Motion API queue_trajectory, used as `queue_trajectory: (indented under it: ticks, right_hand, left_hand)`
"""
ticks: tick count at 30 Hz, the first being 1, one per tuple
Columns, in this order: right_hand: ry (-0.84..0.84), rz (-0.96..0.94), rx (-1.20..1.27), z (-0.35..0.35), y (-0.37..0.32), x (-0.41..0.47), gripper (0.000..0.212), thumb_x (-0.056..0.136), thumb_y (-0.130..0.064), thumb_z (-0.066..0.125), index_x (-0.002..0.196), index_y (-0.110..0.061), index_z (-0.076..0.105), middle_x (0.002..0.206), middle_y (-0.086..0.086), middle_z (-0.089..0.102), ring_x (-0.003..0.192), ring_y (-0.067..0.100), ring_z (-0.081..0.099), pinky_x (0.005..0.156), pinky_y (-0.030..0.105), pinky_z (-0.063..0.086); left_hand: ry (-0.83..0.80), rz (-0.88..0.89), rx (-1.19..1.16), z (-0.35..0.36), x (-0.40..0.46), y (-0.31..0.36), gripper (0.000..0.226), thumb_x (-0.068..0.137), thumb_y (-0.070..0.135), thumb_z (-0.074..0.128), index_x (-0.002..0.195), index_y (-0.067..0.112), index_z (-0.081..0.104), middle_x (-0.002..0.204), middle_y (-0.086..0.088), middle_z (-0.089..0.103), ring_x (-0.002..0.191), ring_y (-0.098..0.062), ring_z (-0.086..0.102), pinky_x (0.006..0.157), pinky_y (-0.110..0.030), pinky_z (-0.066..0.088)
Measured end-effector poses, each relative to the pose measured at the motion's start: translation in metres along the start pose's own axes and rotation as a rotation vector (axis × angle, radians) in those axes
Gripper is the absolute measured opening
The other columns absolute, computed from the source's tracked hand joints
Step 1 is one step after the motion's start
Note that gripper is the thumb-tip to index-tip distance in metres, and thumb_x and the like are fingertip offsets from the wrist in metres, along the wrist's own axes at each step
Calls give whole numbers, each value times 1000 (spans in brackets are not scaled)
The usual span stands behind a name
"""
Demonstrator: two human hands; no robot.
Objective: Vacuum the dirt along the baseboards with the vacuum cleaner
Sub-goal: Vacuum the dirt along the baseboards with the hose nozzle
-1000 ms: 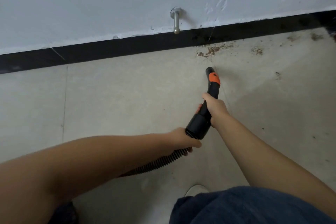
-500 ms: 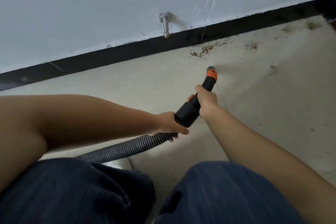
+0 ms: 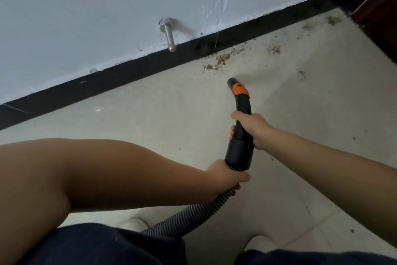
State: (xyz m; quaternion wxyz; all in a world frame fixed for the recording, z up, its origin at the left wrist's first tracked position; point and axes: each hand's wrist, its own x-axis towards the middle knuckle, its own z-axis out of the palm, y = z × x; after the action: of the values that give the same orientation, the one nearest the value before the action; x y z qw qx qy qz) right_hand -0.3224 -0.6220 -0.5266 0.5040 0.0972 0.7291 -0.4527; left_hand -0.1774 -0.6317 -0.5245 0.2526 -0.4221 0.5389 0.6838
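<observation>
A black vacuum nozzle (image 3: 240, 101) with an orange collar points at the floor, its tip a short way in front of the black baseboard (image 3: 129, 78). My right hand (image 3: 252, 128) grips the curved black handle. My left hand (image 3: 225, 176) holds the ribbed grey hose (image 3: 199, 214) just below the black cuff. Brown crumbs of dirt (image 3: 221, 60) lie against the baseboard just beyond the nozzle tip, with smaller patches (image 3: 274, 49) farther right towards the corner.
A metal door stop (image 3: 168, 37) juts from the white wall above the baseboard. A dark wooden door edge (image 3: 378, 17) stands at the far right corner. My knees in dark trousers and light shoes (image 3: 258, 243) fill the bottom. The floor is pale tile.
The view has tilted and shifted, so wall and dirt sit farther right. The nozzle has straightened to point more upright towards the dirt. Both hands keep their hold.
</observation>
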Motion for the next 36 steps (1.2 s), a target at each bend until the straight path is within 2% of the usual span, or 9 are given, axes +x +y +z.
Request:
queue_trajectory:
  ticks: [2, 8, 14, 18, 27, 36]
  right_hand:
    - [-10, 1, -37, 4, -6, 1, 17, 89, -15, 62, 96, -5, 50, 64, 11, 58, 48, 21, 57, 59, 34, 55]
    - [-42, 8, -90, 22, -20, 4, 17, 89, -14, 63, 93, -5, 49, 65, 12, 57, 48, 22, 56, 55, 33, 53]
    - [-54, 15, -77, 35, -13, 6, 16, 89, -16, 63, 92, -6, 51, 62, 10, 58, 49, 22, 57, 58, 34, 54]
    - [-36, -6, -69, 32, -8, 5, 16, 89, -15, 62, 94, -5, 51, 63, 11, 58, 50, 22, 57, 59, 35, 54]
    - [-26, -17, -25, 22, -21, 8, 17, 89, -14, 61, 94, -5, 48, 61, 10, 56, 48, 22, 55, 56, 34, 53]
    - [-119, -11, -116, 41, -17, 9, 15, 88, -13, 59, 90, -7, 46, 63, 11, 57, 42, 21, 54, 51, 28, 53]
  left_hand:
    - [18, 3, -64, 2, -1, 3, 14, 83, 19, 68, 89, 16, 56, 72, -3, 60, 58, -15, 55, 58, -23, 50]
    - [56, 16, -127, -9, -2, 6, 20, 83, 19, 67, 99, 11, 57, 71, -2, 60, 56, -15, 55, 61, -25, 49]
    - [92, 12, -125, -18, -4, -3, 15, 82, 18, 68, 86, 16, 54, 71, -2, 60, 57, -15, 55, 67, -28, 51]
    - [81, 20, -112, -16, -5, -4, 15, 82, 18, 68, 86, 16, 54, 71, -3, 60, 57, -16, 55, 68, -29, 52]
    - [104, 48, -96, -14, -2, 12, 14, 82, 18, 68, 84, 17, 54, 69, -1, 59, 54, -14, 54, 60, -24, 49]
    - [162, 21, -127, -13, -5, -1, 15, 82, 19, 67, 91, 14, 56, 70, -2, 60, 56, -16, 55, 62, -25, 50]
